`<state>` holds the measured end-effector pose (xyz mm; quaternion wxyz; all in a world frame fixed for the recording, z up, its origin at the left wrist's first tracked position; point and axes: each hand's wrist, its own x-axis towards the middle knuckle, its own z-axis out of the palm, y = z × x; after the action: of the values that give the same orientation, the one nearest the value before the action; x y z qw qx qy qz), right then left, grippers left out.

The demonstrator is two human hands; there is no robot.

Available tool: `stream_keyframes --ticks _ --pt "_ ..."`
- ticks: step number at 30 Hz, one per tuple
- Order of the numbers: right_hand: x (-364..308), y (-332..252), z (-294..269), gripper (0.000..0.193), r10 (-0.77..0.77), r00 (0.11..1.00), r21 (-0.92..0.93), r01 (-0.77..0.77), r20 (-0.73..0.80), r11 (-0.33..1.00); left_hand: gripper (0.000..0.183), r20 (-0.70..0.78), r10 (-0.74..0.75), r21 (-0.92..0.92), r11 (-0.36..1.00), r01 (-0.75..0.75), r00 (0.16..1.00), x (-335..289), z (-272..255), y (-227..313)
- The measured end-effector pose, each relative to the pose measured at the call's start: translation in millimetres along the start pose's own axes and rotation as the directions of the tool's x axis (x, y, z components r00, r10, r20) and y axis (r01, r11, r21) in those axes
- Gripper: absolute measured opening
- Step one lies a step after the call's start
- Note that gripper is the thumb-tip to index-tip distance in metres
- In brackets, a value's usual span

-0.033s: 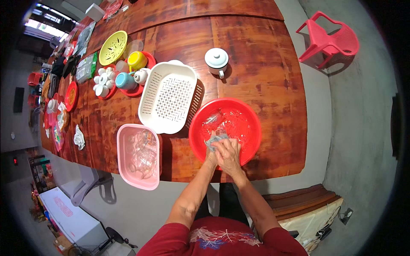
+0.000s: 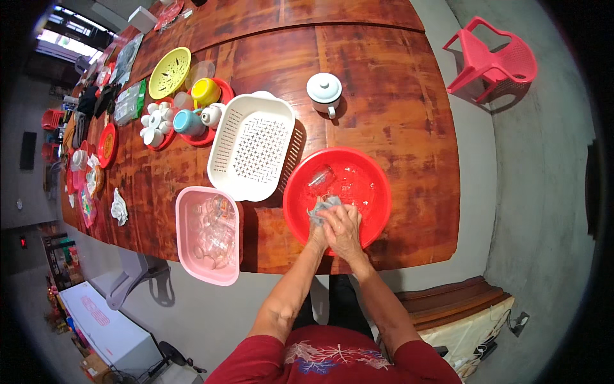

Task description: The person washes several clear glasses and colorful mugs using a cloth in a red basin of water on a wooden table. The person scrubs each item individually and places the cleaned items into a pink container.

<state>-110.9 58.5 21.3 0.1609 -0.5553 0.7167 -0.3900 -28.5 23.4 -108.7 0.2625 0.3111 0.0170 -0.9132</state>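
Both hands are together over the near part of a red basin (image 2: pixel 382 182) with water in it. My left hand (image 2: pixel 316 232) is closed on a wet grey cloth (image 2: pixel 324 206), partly covered by the other hand. My right hand (image 2: pixel 344 225) lies across it, fingers bent and pressed onto the cloth. Something clear and glassy seems to be at the cloth's upper edge, but the fingers and cloth hide most of it. A clear drinking glass (image 2: pixel 321 179) lies on its side in the basin, just beyond the hands.
Left of the basin stand a pink tub (image 2: pixel 181 240) of clear glasses and a white slotted basket (image 2: pixel 217 160). A lidded white mug (image 2: pixel 324 89) is beyond. Farther left are a yellow colander (image 2: pixel 169 73), a blue mug (image 2: pixel 184 121) and white cups (image 2: pixel 157 118). A pink chair (image 2: pixel 499 64) stands right.
The water in the basin looks calmer, and the lying glass shows more plainly. Both hands stay on the cloth in nearly the same place.
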Motion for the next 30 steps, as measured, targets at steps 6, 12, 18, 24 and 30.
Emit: stream_keyframes --ticks 6,12,18,24,30 --pt "9.0 55.7 22.6 0.025 0.338 0.933 0.312 -0.286 -0.127 0.906 0.037 -0.275 0.165 0.387 0.921 -0.048 0.947 -17.6 43.9 6.5" --pt "3.1 90.5 23.0 0.031 0.488 0.864 -0.228 -0.503 -0.122 0.833 0.044 -0.289 0.139 0.382 0.924 -0.019 0.947 -35.8 57.5 25.6" --pt "-20.7 99.8 31.0 0.033 0.532 0.839 0.009 -0.536 0.12 0.844 0.039 -0.416 0.162 0.379 0.925 0.009 0.895 -31.7 43.4 30.1" --pt "-21.5 -5.5 -9.4 0.03 0.173 0.985 0.185 -0.175 0.029 0.967 0.051 -0.304 0.149 0.227 0.971 -0.081 0.941 -18.7 36.6 18.1" --pt "4.4 20.1 2.5 0.028 0.198 0.976 0.156 -0.181 -0.096 0.971 0.062 -0.366 0.372 0.544 0.829 -0.129 0.853 -19.1 64.3 2.5"
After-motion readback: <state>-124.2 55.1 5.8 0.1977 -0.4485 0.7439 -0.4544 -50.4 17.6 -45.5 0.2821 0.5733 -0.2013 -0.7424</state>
